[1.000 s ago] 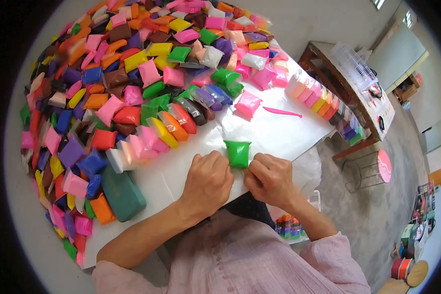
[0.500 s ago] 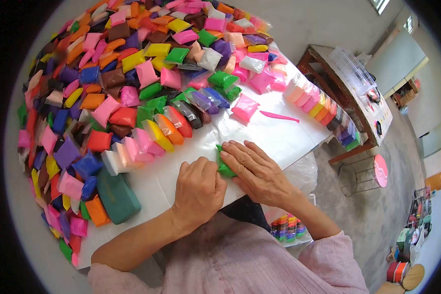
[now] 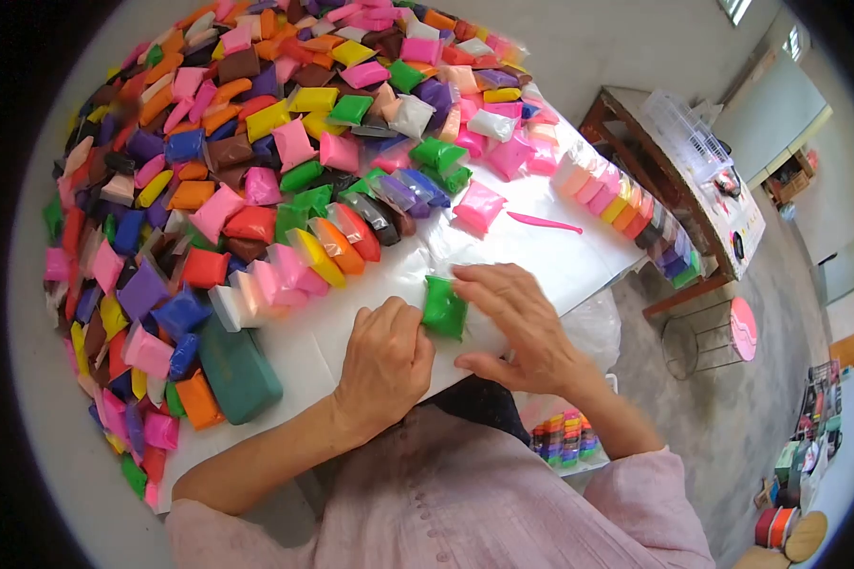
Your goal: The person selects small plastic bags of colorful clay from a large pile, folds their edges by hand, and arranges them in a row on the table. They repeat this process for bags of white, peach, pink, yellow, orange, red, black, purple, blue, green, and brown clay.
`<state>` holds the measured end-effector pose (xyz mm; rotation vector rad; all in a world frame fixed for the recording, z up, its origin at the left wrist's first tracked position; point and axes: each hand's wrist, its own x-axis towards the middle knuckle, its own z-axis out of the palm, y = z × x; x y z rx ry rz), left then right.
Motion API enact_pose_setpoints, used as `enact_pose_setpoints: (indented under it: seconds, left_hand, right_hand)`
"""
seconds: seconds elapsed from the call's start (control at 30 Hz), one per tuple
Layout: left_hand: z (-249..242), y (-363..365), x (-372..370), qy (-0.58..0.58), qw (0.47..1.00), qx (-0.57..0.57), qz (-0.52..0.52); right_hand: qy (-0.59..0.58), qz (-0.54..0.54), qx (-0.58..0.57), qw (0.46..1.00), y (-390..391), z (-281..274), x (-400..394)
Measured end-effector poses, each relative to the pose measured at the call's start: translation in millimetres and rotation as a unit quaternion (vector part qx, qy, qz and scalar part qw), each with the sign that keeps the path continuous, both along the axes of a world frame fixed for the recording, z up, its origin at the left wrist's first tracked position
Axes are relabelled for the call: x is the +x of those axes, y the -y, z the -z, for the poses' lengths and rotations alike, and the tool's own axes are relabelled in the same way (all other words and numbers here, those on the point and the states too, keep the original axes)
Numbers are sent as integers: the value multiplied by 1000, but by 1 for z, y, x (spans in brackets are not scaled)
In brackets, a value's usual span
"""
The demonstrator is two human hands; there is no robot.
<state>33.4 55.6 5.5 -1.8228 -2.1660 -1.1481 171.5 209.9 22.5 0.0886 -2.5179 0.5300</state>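
A small clear packet of green modelling clay [image 3: 444, 307] lies on the white table near its front edge. My left hand [image 3: 381, 356] is closed in a fist at the packet's left side, its curled fingers gripping the edge; the fingertips are hidden. To the right, my right hand [image 3: 517, 327] is open, thumb and fingers spread, with the fingertips just beside the packet's upper right corner. Beyond them lie a pink clay packet [image 3: 479, 207] and a slim pink modelling tool [image 3: 545, 222].
A big heap of coloured clay packets [image 3: 247, 152] covers the table's left and back. A row of packets [image 3: 318, 256] stands before it, beside a dark green case [image 3: 239, 370]. Another row [image 3: 626, 209] lines the right edge. A stool [image 3: 740, 329] stands on the floor.
My right hand has lifted off the green packet and moved right, its fingers spreading. More of the packet shows now. My left hand stays closed in nearly the same place.
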Motion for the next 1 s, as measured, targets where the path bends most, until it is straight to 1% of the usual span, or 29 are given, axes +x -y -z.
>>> enact_pose_setpoints:
  seconds: [0.07,0.1,0.2,0.23,0.33,0.43,0.53,0.63,0.73,0.77,0.8,0.87,0.93,1.0]
  left_hand:
    - [0,0,1,0,1000,-3,1]
    - [0,0,1,0,1000,-2,6]
    - [1,0,-1,-3,1000,-2,20]
    - [1,0,-1,-3,1000,-1,20]
    - [1,-2,-3,-9,1000,2,23]
    - [5,-1,-2,-21,1000,11,19]
    - [2,0,-2,-45,998,18,25]
    - [4,1,-3,-66,997,49,9]
    - [2,0,-1,-87,993,84,9]
    - [2,0,0,-94,991,91,14]
    - [1,0,0,-89,990,104,12]
    - [-1,0,-1,-82,988,131,11]
    - [-2,0,-2,-96,984,147,10]
    - [-2,1,-2,-112,982,154,8]
  right_hand:
    - [-41,67,7,997,4,4,8]
    - [-88,53,32,994,6,6,1]
    - [-58,37,82,994,8,16,-6]
    - [-75,31,79,994,8,18,-9]
    - [-69,24,88,993,9,20,-12]
    - [-85,36,67,993,11,19,-12]
    - [-57,75,79,992,18,15,-5]
    - [4,37,-77,996,16,2,3]
    - [-33,134,-60,989,-9,-8,-2]
    - [-93,150,31,984,-19,-11,-14]
    - [-94,167,86,978,-30,-10,-25]
    - [-87,137,117,980,-55,-2,-51]
    - [-13,146,147,978,-88,20,-65]
    - [-60,219,229,947,-96,14,-63]
